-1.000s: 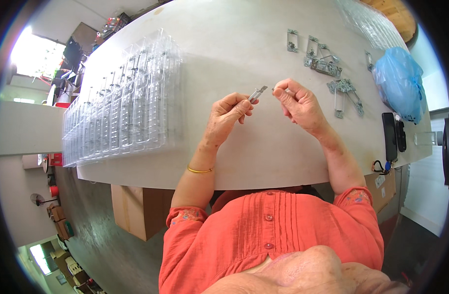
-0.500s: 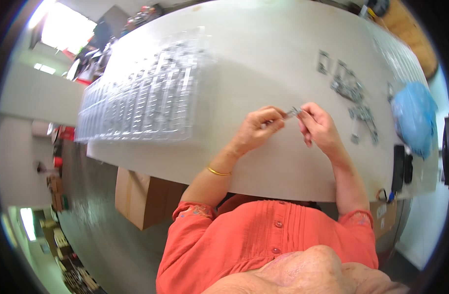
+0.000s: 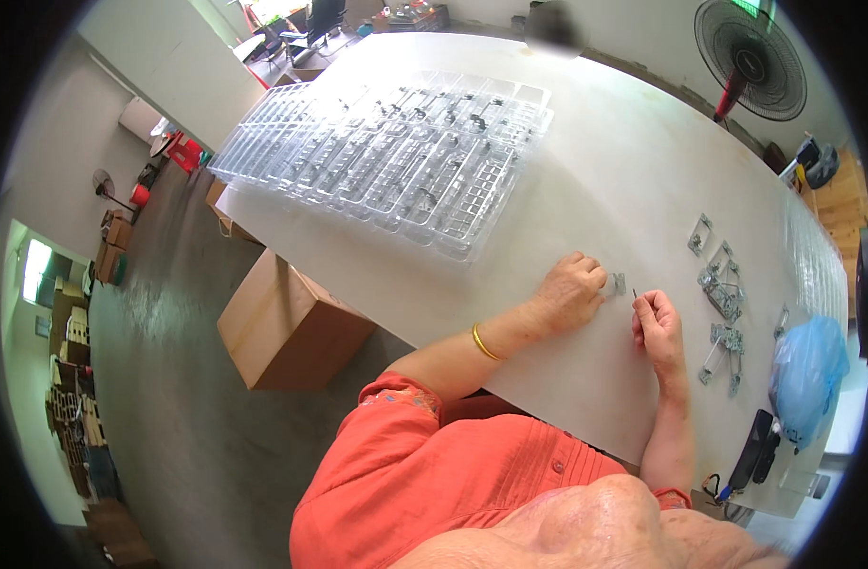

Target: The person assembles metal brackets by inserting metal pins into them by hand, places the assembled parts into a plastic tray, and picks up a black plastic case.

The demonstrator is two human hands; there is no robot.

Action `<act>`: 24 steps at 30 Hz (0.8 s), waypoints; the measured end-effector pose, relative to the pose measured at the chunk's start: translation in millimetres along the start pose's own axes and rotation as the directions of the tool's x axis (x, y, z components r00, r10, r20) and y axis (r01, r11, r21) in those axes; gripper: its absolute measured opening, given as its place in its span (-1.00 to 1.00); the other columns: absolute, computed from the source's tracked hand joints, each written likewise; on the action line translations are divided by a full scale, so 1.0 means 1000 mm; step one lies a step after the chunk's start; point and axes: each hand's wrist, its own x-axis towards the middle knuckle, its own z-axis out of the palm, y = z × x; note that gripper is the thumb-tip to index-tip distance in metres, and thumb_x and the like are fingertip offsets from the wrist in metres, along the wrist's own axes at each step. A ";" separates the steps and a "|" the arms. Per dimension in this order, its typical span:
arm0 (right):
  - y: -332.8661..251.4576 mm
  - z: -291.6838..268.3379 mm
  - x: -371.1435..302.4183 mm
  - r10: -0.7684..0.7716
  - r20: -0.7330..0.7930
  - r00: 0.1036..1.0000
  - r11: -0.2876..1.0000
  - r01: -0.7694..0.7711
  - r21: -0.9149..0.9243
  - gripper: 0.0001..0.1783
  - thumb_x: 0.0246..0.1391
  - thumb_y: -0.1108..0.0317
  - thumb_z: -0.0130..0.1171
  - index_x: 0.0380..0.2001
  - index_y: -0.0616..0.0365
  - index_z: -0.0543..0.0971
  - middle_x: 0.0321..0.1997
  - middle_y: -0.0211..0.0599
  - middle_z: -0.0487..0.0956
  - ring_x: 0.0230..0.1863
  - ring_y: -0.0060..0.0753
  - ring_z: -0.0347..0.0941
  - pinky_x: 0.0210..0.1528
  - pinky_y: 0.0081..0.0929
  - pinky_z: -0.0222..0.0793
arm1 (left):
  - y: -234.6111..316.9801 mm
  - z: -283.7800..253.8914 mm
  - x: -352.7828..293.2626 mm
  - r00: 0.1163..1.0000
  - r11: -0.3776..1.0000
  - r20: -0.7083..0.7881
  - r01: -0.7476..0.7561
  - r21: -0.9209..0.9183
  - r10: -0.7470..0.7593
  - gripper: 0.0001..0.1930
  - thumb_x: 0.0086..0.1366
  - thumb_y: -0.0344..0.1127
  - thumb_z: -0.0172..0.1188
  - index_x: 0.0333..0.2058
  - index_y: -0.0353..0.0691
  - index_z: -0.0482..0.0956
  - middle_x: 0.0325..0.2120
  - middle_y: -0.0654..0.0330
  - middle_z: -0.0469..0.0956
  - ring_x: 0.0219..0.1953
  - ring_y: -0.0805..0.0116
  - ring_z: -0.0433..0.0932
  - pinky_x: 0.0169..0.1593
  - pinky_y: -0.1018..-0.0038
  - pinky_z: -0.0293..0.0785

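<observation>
My left hand (image 3: pixel 571 292), a gold bangle on its wrist, is closed low over the white table. A small silver metal bracket (image 3: pixel 619 283) sticks out at its fingertips; the hand hides where they meet. Just to the right, my right hand (image 3: pixel 657 327) pinches a thin dark pin (image 3: pixel 635 295) between thumb and forefinger. The pin points toward the bracket and stands apart from it. Farther right lie loose metal frames (image 3: pixel 701 234) and a cluster of similar metal parts (image 3: pixel 721 289), with more metal pieces (image 3: pixel 724 353) nearer me.
Stacked clear plastic trays (image 3: pixel 396 156) with small metal parts cover the table's far left. A blue plastic bag (image 3: pixel 809 379) and a black elongated object (image 3: pixel 751 448) lie at the right. A cardboard box (image 3: pixel 287 322) stands on the floor left of the table; a fan (image 3: pixel 751 62) stands behind.
The view has swung, so the table appears tilted. My hands, which met at the metal bracket, have drawn slightly apart. The thin pin now shows in my right fingers.
</observation>
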 end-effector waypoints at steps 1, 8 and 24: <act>0.001 -0.001 0.001 0.002 -0.006 1.000 1.000 -0.002 0.007 -0.79 0.37 0.21 0.07 -0.31 0.10 0.46 -0.60 -0.56 0.40 -0.67 -0.74 0.24 -0.65 -0.69 0.16 | 0.000 0.000 0.001 1.000 1.000 -0.024 -0.003 0.019 0.003 -0.88 0.10 -0.41 0.30 -0.42 -0.29 0.55 -0.31 0.03 0.56 -0.16 0.02 0.51 0.00 0.23 0.44; -0.001 0.000 0.004 0.033 0.003 0.999 0.998 -0.033 0.048 -0.77 0.37 0.18 0.09 -0.30 0.09 0.45 -0.59 -0.56 0.41 -0.66 -0.74 0.26 -0.64 -0.70 0.19 | 0.000 -0.004 -0.001 0.991 0.991 0.086 0.092 0.101 -0.101 -0.92 0.15 -0.46 0.21 -0.45 -0.35 0.53 -0.37 -0.06 0.51 -0.19 -0.02 0.51 -0.03 0.20 0.45; 0.008 -0.004 0.007 0.002 -0.013 1.000 0.990 0.000 0.140 -0.80 0.38 0.21 0.08 -0.32 0.06 0.45 -0.56 -0.53 0.42 -0.66 -0.72 0.27 -0.65 -0.67 0.26 | 0.031 -0.052 0.000 0.956 0.981 0.251 0.176 -0.078 -0.151 -0.95 0.16 -0.54 0.16 -0.48 -0.36 0.51 -0.34 -0.06 0.47 -0.21 -0.07 0.51 -0.12 0.17 0.47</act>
